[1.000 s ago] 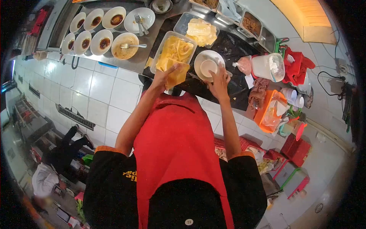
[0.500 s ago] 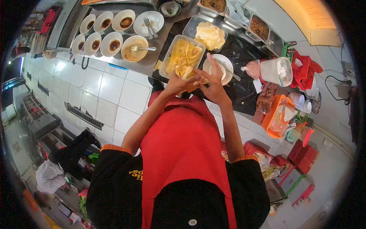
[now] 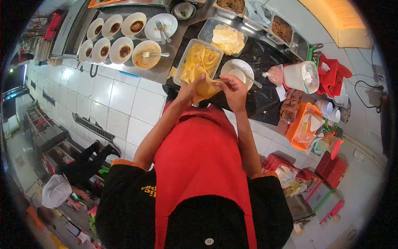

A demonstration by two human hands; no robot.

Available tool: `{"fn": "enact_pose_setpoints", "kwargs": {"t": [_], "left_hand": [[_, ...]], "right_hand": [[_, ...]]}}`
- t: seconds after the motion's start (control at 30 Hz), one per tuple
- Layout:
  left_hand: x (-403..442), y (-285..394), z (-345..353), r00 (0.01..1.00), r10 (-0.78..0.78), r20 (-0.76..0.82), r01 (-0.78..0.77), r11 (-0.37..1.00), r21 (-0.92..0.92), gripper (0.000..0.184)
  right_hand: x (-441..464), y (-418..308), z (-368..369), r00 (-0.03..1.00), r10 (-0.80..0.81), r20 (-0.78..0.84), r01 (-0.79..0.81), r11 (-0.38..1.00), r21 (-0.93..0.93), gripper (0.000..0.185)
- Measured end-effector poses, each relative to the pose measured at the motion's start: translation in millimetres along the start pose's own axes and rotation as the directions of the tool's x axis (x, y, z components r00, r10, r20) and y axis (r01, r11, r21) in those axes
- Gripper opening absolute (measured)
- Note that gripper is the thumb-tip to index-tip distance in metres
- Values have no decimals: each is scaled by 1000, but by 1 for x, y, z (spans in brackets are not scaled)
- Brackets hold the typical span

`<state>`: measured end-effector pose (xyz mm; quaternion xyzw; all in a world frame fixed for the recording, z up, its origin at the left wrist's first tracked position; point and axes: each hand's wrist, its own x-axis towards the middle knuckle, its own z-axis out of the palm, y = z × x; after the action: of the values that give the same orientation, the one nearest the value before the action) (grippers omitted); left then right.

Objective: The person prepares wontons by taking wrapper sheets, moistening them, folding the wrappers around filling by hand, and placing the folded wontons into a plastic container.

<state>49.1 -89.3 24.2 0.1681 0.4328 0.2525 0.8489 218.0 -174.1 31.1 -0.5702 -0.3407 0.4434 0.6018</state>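
Note:
A thin yellow wonton wrapper (image 3: 206,88) hangs stretched between my two hands over the front edge of the counter. My left hand (image 3: 190,92) pinches its left side, just below a clear plastic container (image 3: 177,74) of folded yellow wontons (image 3: 204,59). Fingers of my right hand (image 3: 234,92) are closed on the wrapper's right edge. Close beyond that hand, a white bowl (image 3: 247,67) holds a small white cup (image 3: 236,76) and a spoon (image 3: 253,80). Further back, a stack of pale yellow wrappers (image 3: 227,38) lies in a clear tray.
White bowls with dark sauce (image 3: 125,51) line the counter at left, beside a bowl with a fork (image 3: 146,61) and a plate with cutlery (image 3: 170,20). At right are a white tub (image 3: 299,78) and an orange basket (image 3: 295,135). Another person (image 3: 58,191) is at lower left.
The gathered wrapper in my left hand now hangs spread out flat. My right hand has turned, its raised fingers lowering to pinch the wrapper's edge. The person at lower left has shifted.

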Motion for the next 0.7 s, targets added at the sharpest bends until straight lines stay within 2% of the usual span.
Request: {"fn": "enact_pose_setpoints", "kwargs": {"t": [0.03,0.1,0.17,0.2,0.27,0.33,0.37,0.43,0.5,0.57,0.6,0.63,0.67,0.7], "left_hand": [[-1,0,1,999,29,44,-29,999,-15,51],[-2,-2,0,995,53,90,-51,998,-31,51],[0,-3,-4,981,150,127,-171,970,175,52],[1,-2,-6,980,151,129,-172,970,173,52],[0,-1,-12,961,171,220,-248,884,396,56],[5,-6,-20,956,198,214,-269,883,385,55],[7,-9,-24,953,222,208,-287,880,379,55],[17,-17,-41,957,185,225,-258,895,363,54],[17,-16,-52,959,147,242,-228,908,351,54],[8,-7,-56,965,195,173,-246,901,357,41],[1,1,-57,965,196,172,-246,901,356,41],[-7,11,-60,981,150,125,-172,967,189,39],[-12,20,-65,991,98,86,-99,995,11,37],[-10,23,-77,995,88,51,-85,996,-41,36]], "right_hand": [[3,0,3,1000,-7,-8,8,997,73,22],[8,-12,9,999,-31,24,28,996,83,23],[13,-24,13,996,-59,62,53,995,90,23],[15,-27,14,994,-43,103,32,994,105,25],[18,-32,15,988,-26,150,9,993,117,27],[23,-36,16,989,-10,145,37,983,-182,31],[24,-36,14,989,-8,150,36,982,-186,31],[27,-33,9,927,206,314,-113,950,-292,31],[35,-27,10,925,219,311,-110,937,-332,31],[48,-15,7,925,229,302,-108,923,-369,30],[58,-4,2,960,126,249,29,842,-538,30],[69,4,0,976,9,217,147,710,-689,30],[78,11,-2,975,7,222,151,710,-688,30],[86,16,-2,977,-21,211,156,746,-648,30]]}}
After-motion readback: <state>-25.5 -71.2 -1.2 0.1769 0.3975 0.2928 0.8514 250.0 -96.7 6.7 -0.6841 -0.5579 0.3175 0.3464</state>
